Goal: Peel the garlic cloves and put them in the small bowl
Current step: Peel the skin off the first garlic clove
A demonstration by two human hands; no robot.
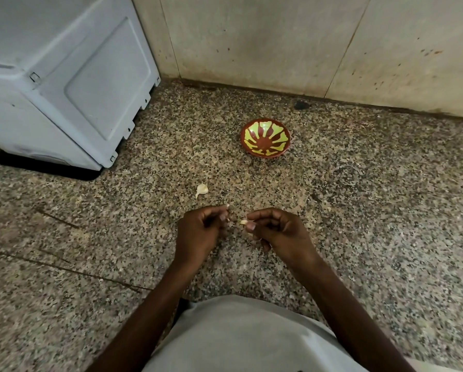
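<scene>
Right hand (274, 228) pinches a garlic clove (243, 222); left hand (202, 226) curled beside it, 1 clove (201, 189) on the counter (359, 197), bowl (265, 138) beyond.

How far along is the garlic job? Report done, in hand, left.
Done: nothing shows in the small bowl. In hand: the right hand pinches a garlic clove; the left hand is curled beside it. Left: the clove on the counter.

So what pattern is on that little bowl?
Bowl: reddish-brown with yellow-green petal-like rays, in the head view.

Kitchen — speckled granite counter (359, 210), tiled wall (251, 44).
</scene>
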